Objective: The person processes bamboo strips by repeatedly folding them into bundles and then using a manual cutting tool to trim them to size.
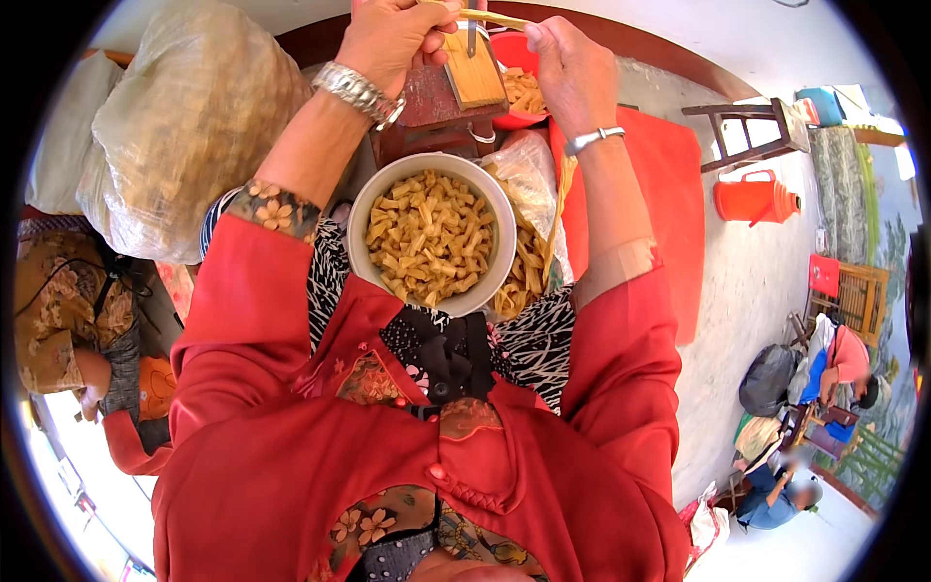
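My left hand [400, 44], with a metal watch at its wrist, pinches one end of a flat yellow-brown strip [495, 17] at the top edge of the view. The thumb and fingers of my right hand [580, 78] close on the same strip, which is stretched between both hands. Below it, a narrow metal blade [472, 37] stands at a wooden board [477, 80] on a small dark red stool [427, 102]. Between my knees, a whitish bowl [361, 228] holds many short yellow-brown pieces [427, 238]. A long strip [561, 209] hangs beside my right forearm.
Beside the bowl, a clear plastic bag [529, 175] lies among longer strips. A red basin [514, 48] with cut pieces stands behind. Large stuffed sacks [199, 107] fill the left. At right are a red sheet [640, 194], an orange jug [756, 199], a stool [747, 134] and seated people.
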The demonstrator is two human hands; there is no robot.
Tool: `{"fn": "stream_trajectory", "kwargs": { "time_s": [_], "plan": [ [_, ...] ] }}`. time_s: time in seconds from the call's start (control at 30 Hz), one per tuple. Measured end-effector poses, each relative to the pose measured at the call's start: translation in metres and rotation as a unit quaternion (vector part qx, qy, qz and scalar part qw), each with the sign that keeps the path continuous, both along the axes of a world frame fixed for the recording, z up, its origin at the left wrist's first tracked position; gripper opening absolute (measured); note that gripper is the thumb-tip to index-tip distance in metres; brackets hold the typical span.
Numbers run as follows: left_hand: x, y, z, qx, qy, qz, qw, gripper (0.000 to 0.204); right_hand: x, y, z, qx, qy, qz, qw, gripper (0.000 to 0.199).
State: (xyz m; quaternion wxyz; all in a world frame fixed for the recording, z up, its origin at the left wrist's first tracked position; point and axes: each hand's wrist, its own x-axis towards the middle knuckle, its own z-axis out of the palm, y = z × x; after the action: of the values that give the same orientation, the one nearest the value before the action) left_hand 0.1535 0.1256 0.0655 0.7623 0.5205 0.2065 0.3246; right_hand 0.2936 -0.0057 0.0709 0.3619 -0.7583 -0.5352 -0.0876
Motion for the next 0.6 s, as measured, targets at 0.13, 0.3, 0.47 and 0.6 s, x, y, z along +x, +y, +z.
{"fn": "stream_trajectory", "kwargs": {
  "time_s": [0.13, 0.3, 0.47, 0.6],
  "plan": [
    [0.019, 0.007, -0.022, 0.087, 0.183, 0.129, 0.971, 0.005, 0.010, 0.020, -0.027, -0.079, -0.062, -0.032, 0.994, 0.033],
    [-0.017, 0.003, -0.008, 0.228, 0.275, 0.100, 0.929, 0.014, 0.016, -0.018, -0.070, -0.094, 0.030, -0.014, 0.995, 0.028],
    [-0.078, -0.052, -0.029, 0.221, 0.306, -0.080, 0.923, 0.021, -0.006, -0.087, -0.088, -0.005, 0.309, -0.010, 0.951, 0.030],
    [-0.121, -0.076, -0.106, 0.263, 0.398, -0.159, 0.865, 0.033, -0.040, -0.106, -0.083, 0.040, 0.431, 0.011, 0.902, 0.032]
  ]
}}
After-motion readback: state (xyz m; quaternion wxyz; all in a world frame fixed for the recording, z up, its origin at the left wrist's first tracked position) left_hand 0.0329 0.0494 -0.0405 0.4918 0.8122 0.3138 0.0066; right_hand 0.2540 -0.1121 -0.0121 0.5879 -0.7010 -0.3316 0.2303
